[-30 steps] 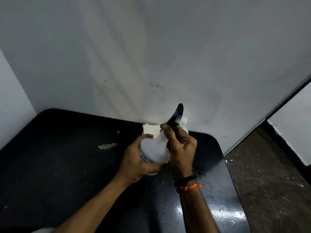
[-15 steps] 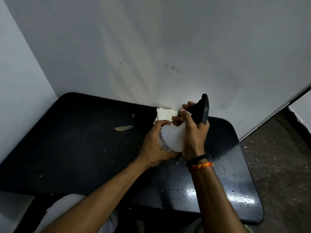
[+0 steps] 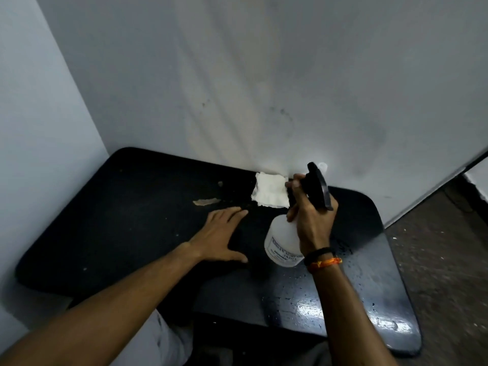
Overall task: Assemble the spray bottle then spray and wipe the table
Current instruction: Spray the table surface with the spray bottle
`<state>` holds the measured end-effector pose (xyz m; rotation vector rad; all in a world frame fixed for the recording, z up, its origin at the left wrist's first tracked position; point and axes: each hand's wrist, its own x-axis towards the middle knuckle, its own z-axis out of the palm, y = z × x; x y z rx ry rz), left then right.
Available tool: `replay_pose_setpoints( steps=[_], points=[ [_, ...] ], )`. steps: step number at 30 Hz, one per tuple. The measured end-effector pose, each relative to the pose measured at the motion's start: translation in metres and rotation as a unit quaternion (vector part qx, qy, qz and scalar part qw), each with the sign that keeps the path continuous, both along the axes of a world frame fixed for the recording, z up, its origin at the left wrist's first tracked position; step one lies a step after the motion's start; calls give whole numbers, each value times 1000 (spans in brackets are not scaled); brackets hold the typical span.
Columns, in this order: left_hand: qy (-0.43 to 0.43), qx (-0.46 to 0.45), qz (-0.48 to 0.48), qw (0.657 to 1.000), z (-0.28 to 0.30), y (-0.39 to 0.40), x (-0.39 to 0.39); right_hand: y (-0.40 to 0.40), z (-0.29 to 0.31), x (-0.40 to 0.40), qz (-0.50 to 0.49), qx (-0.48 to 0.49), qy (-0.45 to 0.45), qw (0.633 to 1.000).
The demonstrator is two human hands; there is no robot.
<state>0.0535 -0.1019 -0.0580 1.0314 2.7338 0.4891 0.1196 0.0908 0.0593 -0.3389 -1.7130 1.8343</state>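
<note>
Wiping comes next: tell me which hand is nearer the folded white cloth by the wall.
Right. The right hand, gripping the black-headed spray bottle, overlaps the folded white cloth's right edge; the left hand lies flat below-left.

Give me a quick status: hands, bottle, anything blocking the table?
Right hand grips the spray bottle by its black trigger head. Left hand open, flat on the table. White cloth by the wall, untouched. Small scrap on tabletop.
</note>
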Motion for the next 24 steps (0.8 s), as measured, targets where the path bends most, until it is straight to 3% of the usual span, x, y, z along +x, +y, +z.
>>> replay_pose_setpoints(
  steps=[4,8,16,24],
  points=[
    [77,-47,87,992,-28,-34,-7,3,-13,8,74,65,-66,993],
    [69,-82,163,981,-45,-50,-9,12,-22,21,165,152,-155,962],
    [95,-83,169,977,-57,-57,-9,45,-32,49,225,291,-339,866],
    [79,-86,137,984,-55,-52,5,60,-43,76,242,344,-391,819]
  ],
)
